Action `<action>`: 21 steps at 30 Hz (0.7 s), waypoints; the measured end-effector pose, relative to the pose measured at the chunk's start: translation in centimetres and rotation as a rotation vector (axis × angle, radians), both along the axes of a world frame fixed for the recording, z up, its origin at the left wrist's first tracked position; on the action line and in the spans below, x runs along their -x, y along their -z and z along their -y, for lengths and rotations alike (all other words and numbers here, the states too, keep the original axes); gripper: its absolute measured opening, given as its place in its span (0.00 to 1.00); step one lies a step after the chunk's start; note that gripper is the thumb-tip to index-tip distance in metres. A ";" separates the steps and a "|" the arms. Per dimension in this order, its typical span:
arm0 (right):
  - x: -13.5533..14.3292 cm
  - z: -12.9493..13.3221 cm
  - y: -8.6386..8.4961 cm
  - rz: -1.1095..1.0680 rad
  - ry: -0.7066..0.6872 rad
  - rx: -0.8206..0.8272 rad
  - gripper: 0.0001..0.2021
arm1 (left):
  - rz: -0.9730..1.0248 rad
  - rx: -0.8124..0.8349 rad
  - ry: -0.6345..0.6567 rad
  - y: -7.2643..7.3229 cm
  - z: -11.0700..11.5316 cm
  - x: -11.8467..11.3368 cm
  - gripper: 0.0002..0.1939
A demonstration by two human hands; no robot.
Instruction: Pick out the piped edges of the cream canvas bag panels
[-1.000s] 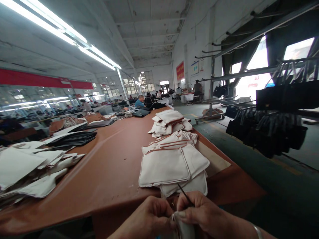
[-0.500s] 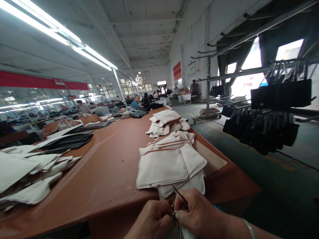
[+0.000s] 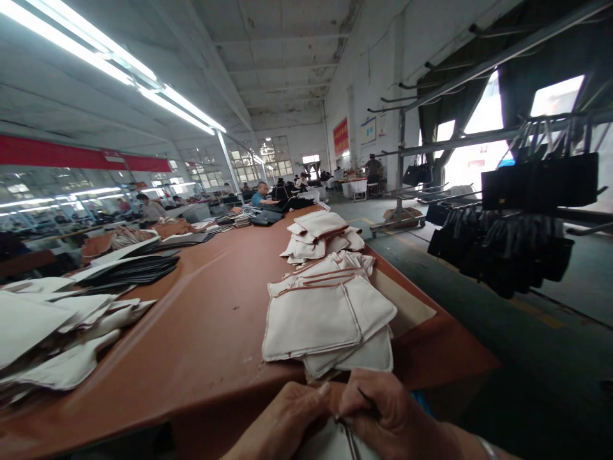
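At the bottom edge, my left hand [image 3: 287, 418] is closed on the upper edge of a cream panel [image 3: 323, 444] with a dark seam line. My right hand [image 3: 385, 409] is closed beside it at the same edge, with a thin dark pointed tool [image 3: 365, 397] sticking out between its fingers. Most of the tool is hidden, so its kind is unclear. A bit of brown material shows between the two hands. Just beyond them lies a stack of cream panels [image 3: 311, 322] with brown edging, fanned out on the table.
A brown-covered table [image 3: 205, 319] stretches ahead. Another cream pile [image 3: 318, 225] lies farther up it. Cream pieces [image 3: 81, 326] and dark sheets [image 3: 129, 269] are on the left. A rack with black bags [image 3: 541, 179] stands at the right. A person [image 3: 262, 195] is at the far end.
Both hands have tilted and shifted slightly, the right hand's fingers curling over the tool. Less of the tool shows, and more of the cream panel is visible below. The far person has leaned forward.
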State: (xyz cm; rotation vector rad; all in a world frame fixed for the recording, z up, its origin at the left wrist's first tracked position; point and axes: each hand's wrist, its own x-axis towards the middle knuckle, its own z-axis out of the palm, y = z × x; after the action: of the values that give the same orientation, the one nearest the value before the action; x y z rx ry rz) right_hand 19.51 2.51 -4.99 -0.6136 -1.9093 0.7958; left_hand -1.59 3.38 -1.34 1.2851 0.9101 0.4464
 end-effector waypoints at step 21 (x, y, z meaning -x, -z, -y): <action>-1.9 -0.3 -4.1 0.029 -0.357 0.669 0.25 | 0.062 -0.092 -0.016 -2.2 2.2 -0.9 0.27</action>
State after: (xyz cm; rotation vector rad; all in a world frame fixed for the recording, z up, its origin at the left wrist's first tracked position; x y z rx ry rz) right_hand 21.37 2.78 -0.92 -0.6827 -1.7846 1.6962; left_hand -0.65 1.16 0.88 1.3412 0.8563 0.5433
